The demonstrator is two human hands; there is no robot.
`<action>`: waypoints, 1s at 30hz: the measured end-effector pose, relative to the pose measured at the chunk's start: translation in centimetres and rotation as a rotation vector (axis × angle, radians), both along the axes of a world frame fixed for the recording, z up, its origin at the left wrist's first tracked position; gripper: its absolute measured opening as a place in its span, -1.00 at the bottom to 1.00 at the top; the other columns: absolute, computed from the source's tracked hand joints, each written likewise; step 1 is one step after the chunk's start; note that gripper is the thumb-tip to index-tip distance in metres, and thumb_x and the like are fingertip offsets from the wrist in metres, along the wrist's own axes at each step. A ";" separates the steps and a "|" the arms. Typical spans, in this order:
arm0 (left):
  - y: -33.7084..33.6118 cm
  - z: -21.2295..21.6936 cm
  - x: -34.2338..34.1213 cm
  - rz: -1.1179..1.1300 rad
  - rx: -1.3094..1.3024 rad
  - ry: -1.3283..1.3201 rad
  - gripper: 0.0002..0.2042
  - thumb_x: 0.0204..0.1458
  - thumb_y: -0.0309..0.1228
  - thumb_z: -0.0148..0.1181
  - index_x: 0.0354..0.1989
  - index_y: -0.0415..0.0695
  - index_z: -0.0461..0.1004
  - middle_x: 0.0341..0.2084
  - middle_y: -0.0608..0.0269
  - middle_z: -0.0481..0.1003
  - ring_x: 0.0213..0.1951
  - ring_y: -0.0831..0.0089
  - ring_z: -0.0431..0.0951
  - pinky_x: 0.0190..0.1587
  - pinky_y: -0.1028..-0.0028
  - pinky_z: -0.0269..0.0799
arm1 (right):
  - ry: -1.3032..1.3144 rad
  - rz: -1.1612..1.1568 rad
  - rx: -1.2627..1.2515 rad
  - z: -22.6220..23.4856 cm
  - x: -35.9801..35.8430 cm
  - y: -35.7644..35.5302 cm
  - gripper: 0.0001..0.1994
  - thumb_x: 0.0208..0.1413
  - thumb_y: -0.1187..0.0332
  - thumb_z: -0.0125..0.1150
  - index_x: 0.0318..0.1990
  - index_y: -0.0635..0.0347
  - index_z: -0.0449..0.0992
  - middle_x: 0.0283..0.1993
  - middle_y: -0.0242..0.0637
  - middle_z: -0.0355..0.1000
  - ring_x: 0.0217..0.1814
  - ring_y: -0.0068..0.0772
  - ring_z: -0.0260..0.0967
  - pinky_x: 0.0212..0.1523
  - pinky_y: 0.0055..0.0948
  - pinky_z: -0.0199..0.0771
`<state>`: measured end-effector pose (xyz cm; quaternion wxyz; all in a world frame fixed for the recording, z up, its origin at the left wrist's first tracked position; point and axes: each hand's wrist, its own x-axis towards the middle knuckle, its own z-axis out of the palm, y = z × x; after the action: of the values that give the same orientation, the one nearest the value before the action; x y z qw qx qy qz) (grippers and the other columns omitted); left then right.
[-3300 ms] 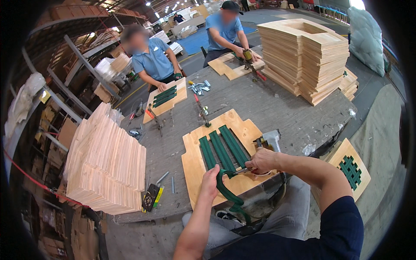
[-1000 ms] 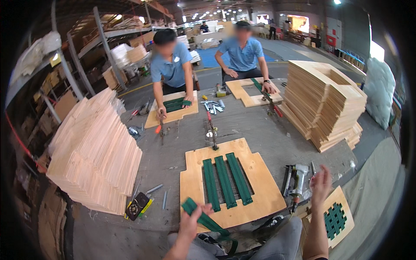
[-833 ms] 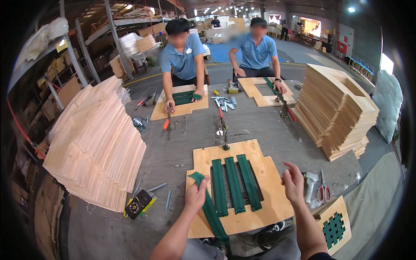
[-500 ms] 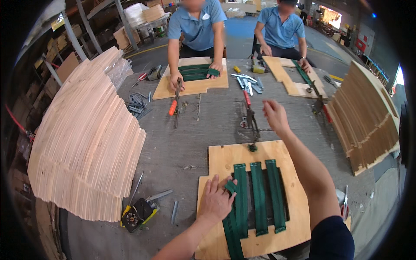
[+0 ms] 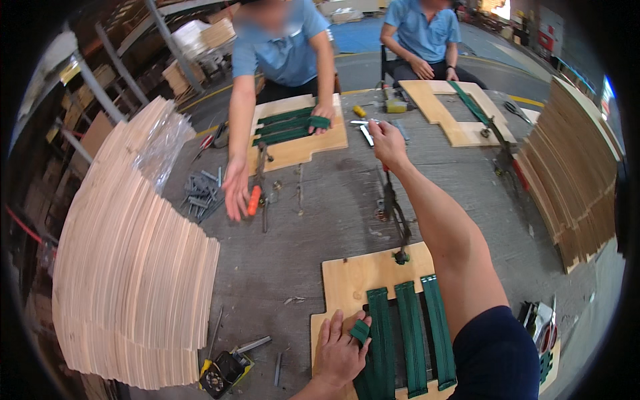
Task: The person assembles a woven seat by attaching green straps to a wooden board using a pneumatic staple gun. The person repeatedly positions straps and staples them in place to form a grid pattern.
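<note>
My left hand rests on the near left part of a pale plywood frame board, with the folded end of a green webbing strap between its fingers. Several other green straps stretch lengthwise across the board's cut-out. My right arm reaches far over the table. Its hand is closed at a small pile of silver metal strips; what lies between the fingertips I cannot make out. A toggle clamp presses on the board's far edge.
Tall plywood stacks stand at the left and right. Across the table, two people in blue shirts sit at similar boards. More metal strips lie at left; a black and yellow tape measure lies near, scissors at right.
My right hand has gone farther out, to the metal strips. My left hand still holds the strap. One person's hand has left the clamp and reaches toward the left strip pile. The view has shifted.
</note>
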<state>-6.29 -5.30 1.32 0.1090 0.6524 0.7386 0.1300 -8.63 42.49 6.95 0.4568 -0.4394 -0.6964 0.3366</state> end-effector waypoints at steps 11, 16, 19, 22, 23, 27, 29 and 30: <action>0.2 -0.6 1.1 -0.006 0.158 0.078 -0.52 0.32 -0.14 -0.01 0.37 0.01 0.39 0.34 0.30 0.38 0.42 -0.06 0.20 0.48 -0.05 -0.08 | -0.133 0.154 0.381 10.4 16.4 -14.5 -0.63 0.35 0.12 0.15 -0.01 0.30 0.57 -0.23 -0.19 0.57 -0.19 -0.38 0.50 -0.13 -0.29 0.52; -0.7 -0.6 0.2 0.116 0.255 -0.016 -0.62 0.28 -0.30 0.02 0.22 -0.08 0.50 0.21 0.06 0.49 0.34 -0.04 0.33 0.44 0.01 0.05 | 0.177 0.217 -0.169 5.7 29.7 -34.1 -0.73 0.38 0.25 0.13 -0.22 0.32 0.56 -0.42 -0.40 0.51 -0.37 -0.56 0.45 -0.31 -0.48 0.46; -3.1 0.3 0.2 0.310 0.440 -0.453 -0.65 0.11 -0.65 0.03 0.06 -0.18 0.56 0.01 -0.08 0.59 0.17 0.04 0.53 0.24 0.12 0.39 | 0.193 0.145 -0.481 1.4 37.3 -47.3 -0.73 0.38 0.27 0.14 -0.22 0.34 0.57 -0.44 -0.37 0.53 -0.38 -0.58 0.48 -0.31 -0.51 0.52; -8.2 1.6 1.0 0.500 0.398 -1.201 -0.73 0.12 -0.71 -0.02 -0.07 -0.26 0.55 -0.17 0.08 0.60 -0.19 0.26 0.70 -0.05 0.40 0.56 | 0.155 -0.012 -0.756 -0.4 44.6 -58.0 -0.77 0.35 0.30 0.18 -0.18 0.34 0.58 -0.44 -0.35 0.53 -0.38 -0.55 0.52 -0.35 -0.51 0.55; -10.8 1.9 2.1 0.577 0.424 -1.243 -0.75 0.14 -0.70 -0.02 -0.08 -0.27 0.53 -0.22 0.10 0.58 -0.31 0.30 0.68 -0.18 0.41 0.57 | 0.189 -0.068 -0.836 -0.6 46.7 -60.6 -0.77 0.34 0.30 0.19 -0.18 0.33 0.58 -0.42 -0.35 0.53 -0.39 -0.54 0.52 -0.36 -0.51 0.56; -22.1 2.5 3.2 0.926 0.428 -1.144 -0.81 0.18 -0.65 0.04 -0.06 -0.30 0.49 -0.29 0.13 0.55 -0.60 0.37 0.54 -0.51 0.38 0.49 | 0.296 -0.124 -1.004 -1.8 50.3 -65.3 -0.80 0.32 0.30 0.22 -0.16 0.30 0.56 -0.38 -0.34 0.54 -0.41 -0.51 0.51 -0.36 -0.49 0.57; -25.8 2.3 3.4 1.020 0.257 -1.107 -0.82 0.18 -0.58 0.14 -0.07 -0.31 0.49 -0.31 0.13 0.56 -0.65 0.39 0.49 -0.56 0.38 0.46 | 0.266 -0.082 -1.011 -2.7 50.0 -65.4 -0.80 0.33 0.30 0.22 -0.15 0.30 0.55 -0.35 -0.34 0.53 -0.38 -0.52 0.50 -0.34 -0.49 0.55; -26.2 2.2 3.4 0.971 0.177 -1.089 -0.80 0.16 -0.53 0.19 -0.06 -0.31 0.49 -0.32 0.13 0.56 -0.66 0.39 0.49 -0.57 0.38 0.46 | 0.229 -0.026 -1.005 -3.1 49.6 -64.8 -0.80 0.33 0.30 0.21 -0.14 0.30 0.55 -0.34 -0.33 0.53 -0.38 -0.51 0.50 -0.33 -0.48 0.55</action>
<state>-2.91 -31.53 3.51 0.3376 0.1012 0.7722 0.5287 40.98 -22.29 3.89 0.2669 -0.5736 -0.3886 0.6698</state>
